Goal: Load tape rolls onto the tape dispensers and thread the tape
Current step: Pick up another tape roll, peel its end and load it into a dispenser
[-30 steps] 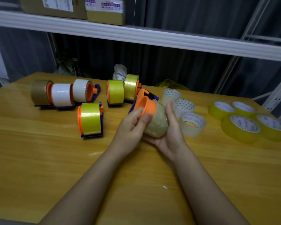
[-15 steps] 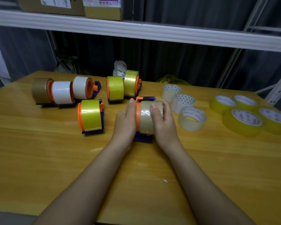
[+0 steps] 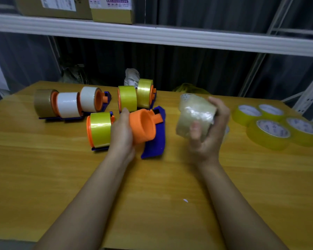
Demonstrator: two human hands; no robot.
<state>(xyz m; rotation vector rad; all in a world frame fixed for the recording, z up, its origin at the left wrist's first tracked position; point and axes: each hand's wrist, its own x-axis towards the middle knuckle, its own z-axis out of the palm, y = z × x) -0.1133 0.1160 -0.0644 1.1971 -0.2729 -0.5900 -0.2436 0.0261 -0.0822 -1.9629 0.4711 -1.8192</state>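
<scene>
Nearest to the person, the two bare forearms reached out over the yellow wooden table (image 3: pixel 43 177), which had much free surface on the near side. The left hand (image 3: pixel 122 134) gripped the blue plastic tape dispenser with the wide orange drum (image 3: pixel 146 129), fingers curled around the drum's left side. The dispenser was tipped, so that the open mouth of the drum faced up and to the right, and its blue foot touched the table. The right hand (image 3: pixel 209 134) held the clear roll of packing tape (image 3: pixel 195 118) in the air, fingers and thumb wrapped around it — somewhat blurred, so the exact finger places were not sure.

The relation that mattered: the clear roll was to the right of the drum, apart from it, at about the same height. The drum's axis pointed roughly toward the roll, but how the roll's hole was turned I could not tell. In my judgement the roll had to be lined up with the drum and pushed on leftwards, with open room between the two for this.

Just left of the left hand stood a loaded dispenser with a yellow roll (image 3: pixel 99 130), very close, so there was little room on that side. Further back stood more loaded dispensers (image 3: pixel 67 105) — and at the far right lay loose yellow tape rolls (image 3: pixel 271 134), near the table's edge.
</scene>
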